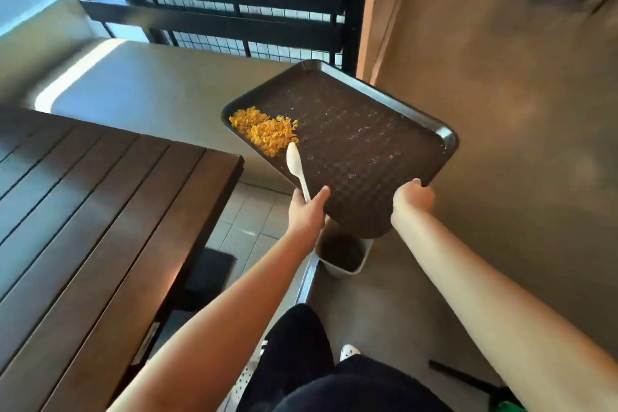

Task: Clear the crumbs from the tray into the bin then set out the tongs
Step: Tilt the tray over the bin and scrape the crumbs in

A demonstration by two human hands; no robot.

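From the head view, the person holds the brown tray tilted above the small bin, presumably so the crumbs can slide down. The right hand grips the tray's near edge; the left hand pinches the near corner together with a pale plastic spoon. Orange crumbs sit heaped at the tray's left edge, just beyond the spoon's bowl. No tongs are visible.

My right hand grips the near edge of the dark tray, held above the small bin. My left hand holds a pale spoon, its bowl touching the yellow crumbs heaped in the tray's left corner. A slatted wooden table stands to my left.
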